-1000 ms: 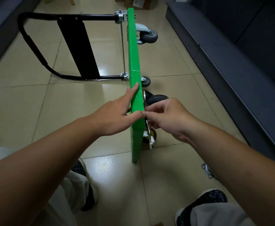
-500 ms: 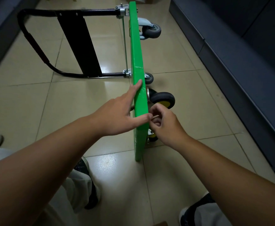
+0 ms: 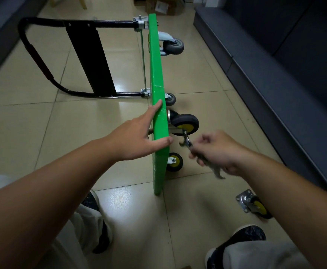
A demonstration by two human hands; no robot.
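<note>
Yellow-hubbed and unattached, a spare caster (image 3: 253,205) lies on the tiled floor (image 3: 42,123) at about five o'clock from your right hand (image 3: 217,150), close to your right shoe (image 3: 242,237). It could roll under your foot if you shift your weight.

Your right hand is curled tight round the shank of a wrench (image 3: 187,141). The wrench is blurred, and I cannot tell whether its head sits on a fastener or hangs just short of one. It points toward eleven o'clock, at the bracket of the upper yellow caster (image 3: 186,124). A second yellow caster (image 3: 175,162) is mounted below that, near the floor.

Your left hand (image 3: 137,138) lies spread on the green deck (image 3: 159,78), with straight fingers on its upper edge and the thumb laid across it. It presses on the deck without gripping it.

The cart stands on its long side, running from six toward twelve o'clock, with its wheels facing three. Flat fingers are its main steadying, so a hard pull on the wrench could tip the deck toward you or slide it across the smooth tile. If the wrench head seats only partly, it may slip off and drive your knuckles into the bracket.

Farther off, two grey casters (image 3: 173,46) sit at the far end. The black handle (image 3: 34,55) lies out toward ten o'clock, touching the floor, and it probably props that end.
</note>
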